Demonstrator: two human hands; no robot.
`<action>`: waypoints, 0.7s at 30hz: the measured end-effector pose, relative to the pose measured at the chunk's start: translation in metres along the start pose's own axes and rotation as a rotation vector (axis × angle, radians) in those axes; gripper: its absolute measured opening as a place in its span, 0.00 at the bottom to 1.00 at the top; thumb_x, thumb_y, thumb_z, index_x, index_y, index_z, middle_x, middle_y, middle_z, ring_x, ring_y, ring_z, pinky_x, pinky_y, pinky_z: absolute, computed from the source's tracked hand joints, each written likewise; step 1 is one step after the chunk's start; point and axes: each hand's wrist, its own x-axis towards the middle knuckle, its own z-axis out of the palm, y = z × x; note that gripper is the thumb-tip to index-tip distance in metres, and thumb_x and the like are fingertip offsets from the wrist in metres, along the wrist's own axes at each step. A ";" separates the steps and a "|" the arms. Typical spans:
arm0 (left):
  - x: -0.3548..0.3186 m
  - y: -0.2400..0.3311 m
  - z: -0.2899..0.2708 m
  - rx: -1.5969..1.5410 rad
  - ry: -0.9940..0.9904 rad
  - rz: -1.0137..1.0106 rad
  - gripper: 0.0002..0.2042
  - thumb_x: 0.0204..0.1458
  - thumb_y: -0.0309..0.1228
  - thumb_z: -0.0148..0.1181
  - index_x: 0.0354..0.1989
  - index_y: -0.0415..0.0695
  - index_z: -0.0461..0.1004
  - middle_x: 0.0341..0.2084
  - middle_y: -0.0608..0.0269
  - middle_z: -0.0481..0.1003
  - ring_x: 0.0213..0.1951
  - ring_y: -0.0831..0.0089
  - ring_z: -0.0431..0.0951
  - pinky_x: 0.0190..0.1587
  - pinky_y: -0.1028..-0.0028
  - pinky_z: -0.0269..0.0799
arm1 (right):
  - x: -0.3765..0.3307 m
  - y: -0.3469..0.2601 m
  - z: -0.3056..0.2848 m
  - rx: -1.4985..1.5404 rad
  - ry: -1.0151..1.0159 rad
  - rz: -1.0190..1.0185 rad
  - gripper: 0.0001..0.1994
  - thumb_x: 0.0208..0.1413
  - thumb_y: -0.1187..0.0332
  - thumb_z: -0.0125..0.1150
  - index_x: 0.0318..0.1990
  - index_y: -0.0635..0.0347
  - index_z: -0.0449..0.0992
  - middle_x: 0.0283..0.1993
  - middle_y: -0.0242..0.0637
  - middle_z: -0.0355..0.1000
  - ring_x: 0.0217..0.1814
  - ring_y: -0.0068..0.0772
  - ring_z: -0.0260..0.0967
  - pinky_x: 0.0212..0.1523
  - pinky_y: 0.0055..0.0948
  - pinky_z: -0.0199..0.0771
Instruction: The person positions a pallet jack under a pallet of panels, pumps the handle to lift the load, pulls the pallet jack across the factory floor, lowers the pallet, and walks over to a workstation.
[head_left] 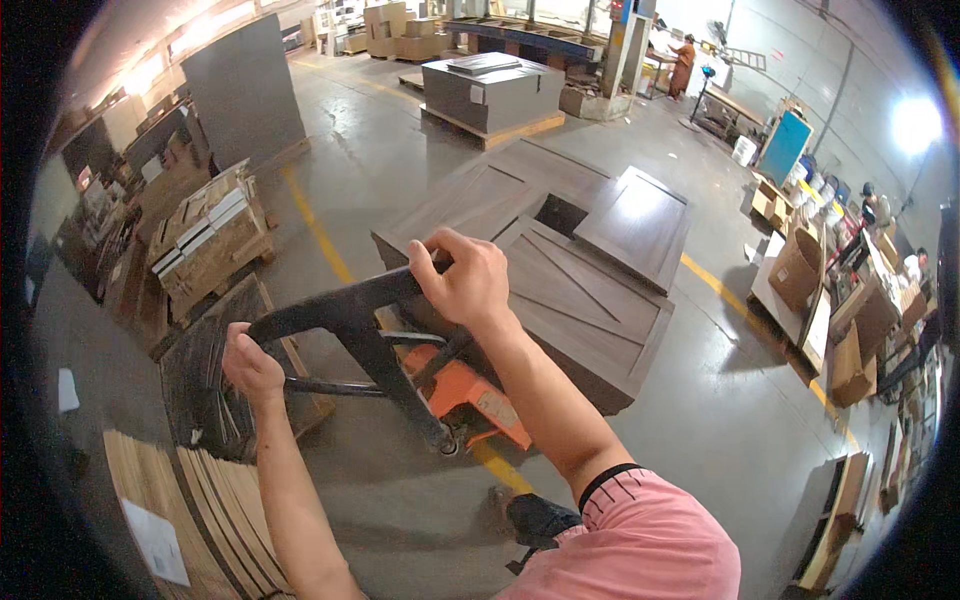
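Head-worn fisheye, looking down, near the hands [360,320], warehouse floor [700,400]

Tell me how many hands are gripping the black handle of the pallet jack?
2. The left hand grips the lower end of the black handle; the right hand grips its upper end.

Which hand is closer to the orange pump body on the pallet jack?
Right. The right hand grips the handle end above the orange pump body. The left hand grips the other end, farther off to its left.
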 end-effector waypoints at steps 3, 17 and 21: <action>0.032 -0.007 0.045 -0.034 -0.001 0.058 0.29 0.66 0.51 0.26 0.31 0.39 0.69 0.20 0.51 0.66 0.24 0.51 0.70 0.29 0.61 0.63 | 0.028 0.016 0.026 -0.029 0.067 0.006 0.13 0.52 0.57 0.61 0.26 0.58 0.79 0.20 0.41 0.74 0.23 0.44 0.74 0.28 0.36 0.72; 0.167 -0.044 0.288 -0.225 -0.128 0.080 0.19 0.58 0.43 0.39 0.26 0.40 0.69 0.20 0.52 0.70 0.26 0.51 0.72 0.31 0.62 0.67 | 0.152 0.094 0.121 -0.180 0.129 0.110 0.11 0.53 0.59 0.62 0.26 0.55 0.78 0.25 0.35 0.75 0.25 0.41 0.74 0.28 0.35 0.73; 0.208 -0.062 0.376 -0.122 -0.080 0.177 0.11 0.54 0.34 0.47 0.26 0.42 0.71 0.22 0.51 0.74 0.28 0.50 0.76 0.32 0.60 0.70 | 0.184 0.105 0.146 -0.240 0.181 0.153 0.10 0.52 0.60 0.63 0.26 0.55 0.78 0.27 0.35 0.75 0.26 0.42 0.74 0.29 0.36 0.73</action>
